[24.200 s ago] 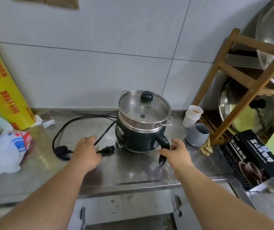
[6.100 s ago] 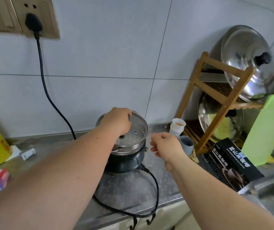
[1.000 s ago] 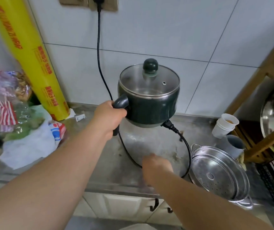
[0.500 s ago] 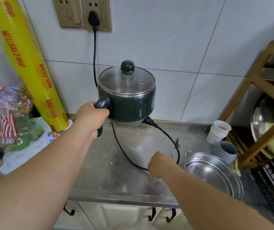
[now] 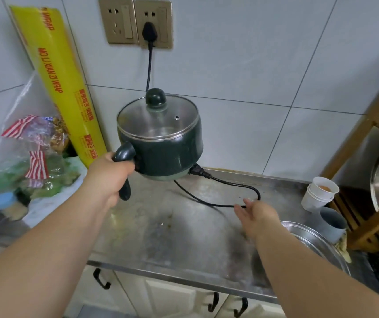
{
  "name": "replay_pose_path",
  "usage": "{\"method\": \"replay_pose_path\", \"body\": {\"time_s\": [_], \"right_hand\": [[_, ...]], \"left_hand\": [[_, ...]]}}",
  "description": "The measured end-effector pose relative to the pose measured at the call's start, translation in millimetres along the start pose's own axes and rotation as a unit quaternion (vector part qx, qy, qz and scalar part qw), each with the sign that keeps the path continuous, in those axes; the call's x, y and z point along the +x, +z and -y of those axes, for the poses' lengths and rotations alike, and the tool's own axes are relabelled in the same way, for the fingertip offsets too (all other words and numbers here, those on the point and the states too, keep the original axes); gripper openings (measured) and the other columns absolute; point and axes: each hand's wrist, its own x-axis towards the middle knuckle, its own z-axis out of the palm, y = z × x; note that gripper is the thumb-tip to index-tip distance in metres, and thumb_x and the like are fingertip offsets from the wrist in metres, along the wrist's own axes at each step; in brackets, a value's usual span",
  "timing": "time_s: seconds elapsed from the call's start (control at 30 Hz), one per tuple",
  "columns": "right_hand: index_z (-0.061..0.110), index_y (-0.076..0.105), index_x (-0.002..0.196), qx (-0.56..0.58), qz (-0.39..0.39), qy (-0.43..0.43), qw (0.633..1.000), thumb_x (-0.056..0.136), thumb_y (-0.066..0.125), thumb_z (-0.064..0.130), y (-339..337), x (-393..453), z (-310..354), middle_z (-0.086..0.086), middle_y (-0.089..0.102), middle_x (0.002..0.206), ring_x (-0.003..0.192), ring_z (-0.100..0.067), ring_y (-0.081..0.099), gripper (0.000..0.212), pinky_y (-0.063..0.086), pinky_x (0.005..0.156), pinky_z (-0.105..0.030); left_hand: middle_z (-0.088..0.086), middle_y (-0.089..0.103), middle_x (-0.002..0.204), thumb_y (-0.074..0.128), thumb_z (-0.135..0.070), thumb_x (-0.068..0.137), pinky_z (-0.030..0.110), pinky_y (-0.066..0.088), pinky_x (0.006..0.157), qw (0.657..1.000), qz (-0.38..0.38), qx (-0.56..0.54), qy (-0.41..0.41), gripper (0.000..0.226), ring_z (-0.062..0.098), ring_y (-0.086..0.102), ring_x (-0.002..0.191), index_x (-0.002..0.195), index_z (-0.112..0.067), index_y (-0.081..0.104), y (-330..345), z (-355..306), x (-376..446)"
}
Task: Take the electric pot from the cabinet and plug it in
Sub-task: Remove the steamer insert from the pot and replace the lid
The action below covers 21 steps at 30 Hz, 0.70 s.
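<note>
Gripping the curved dark handle, the left hand holds the electric pot above the back of the steel bench, close to the tiled wall; its grip is clamped around that handle. The pot is dark green and glossy, round-bodied, with a steel rim and a clear glass lid topped by a dark knob. A paler base ring shows underneath. A black power cord plugs into its lower right side, loops across the bench, and runs up behind the pot to a plug seated in the wall socket. The right hand hovers low over the bench with its grip apart, fingers spread just beside the cord's loop. A yellow wrap roll leans left of the pot.
</note>
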Motion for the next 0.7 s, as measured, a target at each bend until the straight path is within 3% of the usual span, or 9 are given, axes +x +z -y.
{"method": "replay_pose_path", "body": {"time_s": [0.07, 0.13, 0.2, 0.23, 0.3, 0.47, 0.53, 0.6, 0.7], "right_hand": [[0.002, 0.051, 0.085, 0.078, 0.014, -0.009, 0.997, 0.096, 0.037, 0.003, -2.4, 5.4, 10.7, -0.023, 0.049, 0.136, 0.130, -0.035, 0.048, 0.018, 0.049, 0.099, -0.037], [-0.005, 0.051, 0.103, 0.150, 0.040, 0.001, 0.988, 0.098, 0.029, 0.015, 0.5, 6.3, 21.2, -0.024, 0.044, 0.141, 0.132, -0.038, 0.044, 0.030, 0.039, 0.108, -0.044], [-0.002, 0.046, 0.118, 0.138, 0.048, 0.010, 0.989, 0.099, 0.034, 0.028, 9.5, 13.5, 30.8, -0.022, 0.057, 0.119, 0.111, -0.037, 0.059, 0.037, 0.052, 0.092, -0.042], [0.001, 0.047, 0.111, 0.089, 0.032, 0.008, 0.995, 0.098, 0.038, 0.028, 14.5, 17.6, 34.3, -0.019, 0.060, 0.100, 0.091, -0.032, 0.064, 0.031, 0.059, 0.072, -0.037], [0.005, 0.048, 0.097, -0.067, -0.013, 0.004, 0.998, 0.098, 0.041, 0.018, 19.5, 28.5, 36.7, -0.012, 0.057, 0.077, 0.061, -0.021, 0.057, 0.015, 0.049, 0.036, -0.021], [0.006, 0.050, 0.074, -0.350, -0.055, -0.013, 0.935, 0.097, 0.037, 0.011, 22.4, 50.6, 45.0, -0.004, 0.051, 0.062, 0.021, -0.006, 0.033, 0.027, 0.022, 0.024, -0.009], [0.003, 0.049, 0.072, -0.359, -0.063, -0.012, 0.931, 0.095, 0.037, 0.005, 23.5, 55.6, 50.9, -0.011, 0.051, 0.066, 0.021, -0.010, 0.040, 0.026, 0.027, 0.023, -0.010], [-0.002, 0.048, 0.083, -0.320, -0.065, -0.033, 0.945, 0.093, 0.035, -0.004, 28.8, 56.1, 55.9, -0.018, 0.051, 0.073, 0.039, -0.018, 0.051, 0.017, 0.040, 0.023, -0.018], [-0.002, 0.047, 0.103, -0.302, -0.034, -0.077, 0.950, 0.093, 0.031, -0.008, 33.0, 56.8, 58.2, -0.022, 0.056, 0.096, 0.060, -0.022, 0.056, 0.020, 0.058, 0.046, -0.029]], "left_hand": [[0.005, 0.056, 0.076, 0.059, -0.002, 0.075, 0.038, 0.039, 0.075, 1.000, -0.007, 0.005, -0.003, 0.033, 0.027, 0.052, 0.081, 0.106, -0.012, 0.062, -6.0, 6.7, -5.2], [0.009, 0.057, 0.075, 0.059, -0.004, 0.077, 0.039, 0.040, 0.074, 1.000, -0.013, 0.022, -0.002, 0.028, 0.030, 0.053, 0.079, 0.103, -0.014, 0.062, -8.1, 14.6, -13.8], [0.012, 0.053, 0.068, 0.058, -0.005, 0.079, 0.035, 0.041, 0.066, 0.999, -0.023, 0.038, 0.005, 0.021, 0.030, 0.052, 0.070, 0.098, -0.015, 0.060, -5.3, 23.6, -26.6], [0.011, 0.050, 0.065, 0.058, -0.005, 0.081, 0.030, 0.038, 0.059, 0.999, -0.029, 0.041, 0.001, 0.018, 0.027, 0.049, 0.064, 0.096, -0.014, 0.059, -3.2, 29.3, -32.3], [0.009, 0.047, 0.064, 0.057, -0.005, 0.081, 0.026, 0.033, 0.054, 0.998, -0.044, 0.038, -0.012, 0.013, 0.022, 0.043, 0.058, 0.092, -0.013, 0.057, 2.3, 41.2, -43.5], [0.014, 0.058, 0.072, 0.058, -0.009, 0.076, 0.039, 0.047, 0.065, 0.994, -0.085, 0.039, -0.061, 0.012, 0.031, 0.052, 0.066, 0.083, -0.018, 0.058, 26.3, 72.3, -65.2], [0.013, 0.059, 0.076, 0.057, -0.009, 0.077, 0.043, 0.050, 0.067, 0.991, -0.095, 0.031, -0.084, 0.014, 0.030, 0.053, 0.069, 0.089, -0.016, 0.058, 40.7, 82.1, -76.9], [0.008, 0.056, 0.073, 0.057, -0.009, 0.080, 0.036, 0.043, 0.066, 0.991, -0.098, 0.033, -0.086, 0.011, 0.027, 0.051, 0.072, 0.089, -0.014, 0.055, 53.3, 85.6, -88.5], [0.005, 0.052, 0.073, 0.056, -0.007, 0.082, 0.030, 0.038, 0.068, 0.989, -0.108, 0.014, -0.097, 0.010, 0.027, 0.052, 0.075, 0.092, -0.011, 0.053, 77.1, 92.9, -102.8]]}}
